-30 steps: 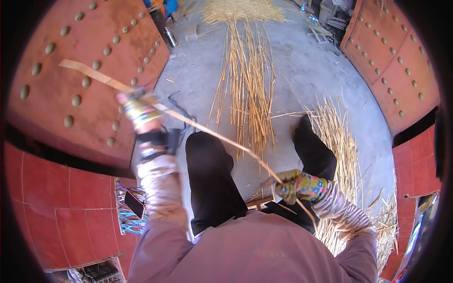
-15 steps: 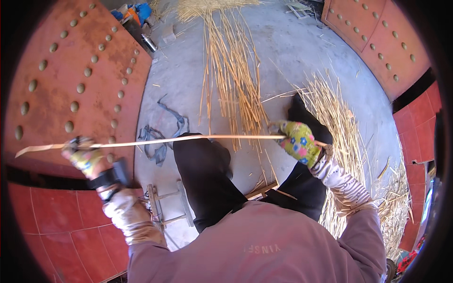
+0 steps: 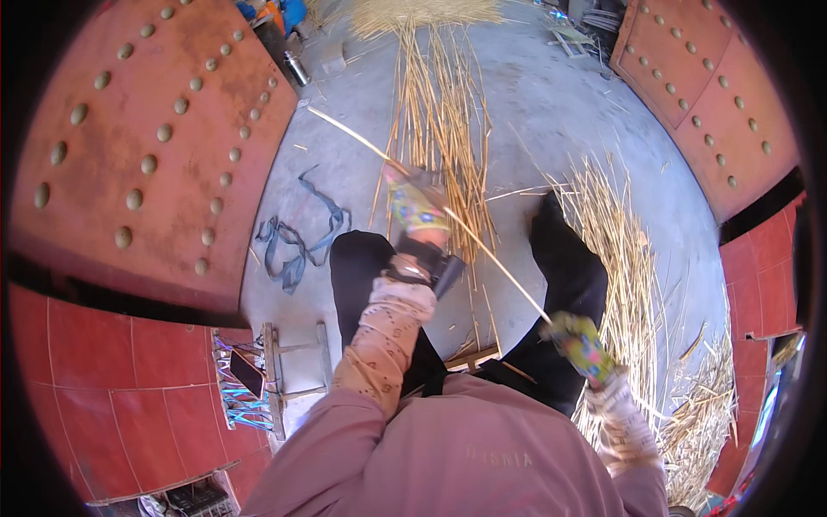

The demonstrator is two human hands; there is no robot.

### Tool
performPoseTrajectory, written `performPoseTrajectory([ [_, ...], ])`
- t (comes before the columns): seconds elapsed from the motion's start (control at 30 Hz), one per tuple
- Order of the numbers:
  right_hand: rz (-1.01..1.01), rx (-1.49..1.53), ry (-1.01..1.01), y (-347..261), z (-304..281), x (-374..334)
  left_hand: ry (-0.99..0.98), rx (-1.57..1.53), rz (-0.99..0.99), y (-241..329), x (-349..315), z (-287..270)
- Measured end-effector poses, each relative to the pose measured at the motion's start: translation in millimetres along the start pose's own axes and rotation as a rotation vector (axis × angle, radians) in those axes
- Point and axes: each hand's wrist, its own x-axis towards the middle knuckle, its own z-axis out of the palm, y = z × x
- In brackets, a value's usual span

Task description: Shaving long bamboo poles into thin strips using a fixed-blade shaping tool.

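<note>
A long, thin straw-coloured stalk point(image 3: 495, 255) runs slantwise in front of me, from the upper left to the lower right. My left hand point(image 3: 417, 203), in a yellow-green flowered glove, is closed around its middle, over the spread of brown stalks point(image 3: 441, 129) on the floor; motion blurs the fingers somewhat. The stalk's far end sticks out beyond that hand. At the lower end, my right hand point(image 3: 581, 346) in a matching glove grips the stalk near my right knee. Pale, thinner stalks point(image 3: 616, 250) lie heaped beside my right leg.
A grey-blue strip of cloth point(image 3: 297, 246) lies crumpled on the concrete floor at the left. Studded red doors point(image 3: 164, 129) stand on both sides. A small wooden stool point(image 3: 297, 362) is by my left side, and a metal flask point(image 3: 296, 68) stands at the far left.
My left hand has moved from the far left to the centre, forward along the stalk. My right hand has come lower and nearer to me. The stalk has turned from level to slanting.
</note>
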Motion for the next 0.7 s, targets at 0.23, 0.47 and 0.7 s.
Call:
performPoseTrajectory([
  [0.23, 0.382, 0.355, -0.021, -33.4, 6.8, -15.1, -0.425, -0.385, -0.322, -32.9, -16.9, -2.4],
  [0.47, 0.171, 0.312, 0.037, -29.8, 37.2, 27.4, -0.112, -0.072, -0.232, -33.6, -29.7, 17.2],
  [0.7, -0.066, 0.603, 0.091, 75.6, -83.0, -107.5, 0.007, -0.089, 0.049, 90.3, 51.2, 8.4],
])
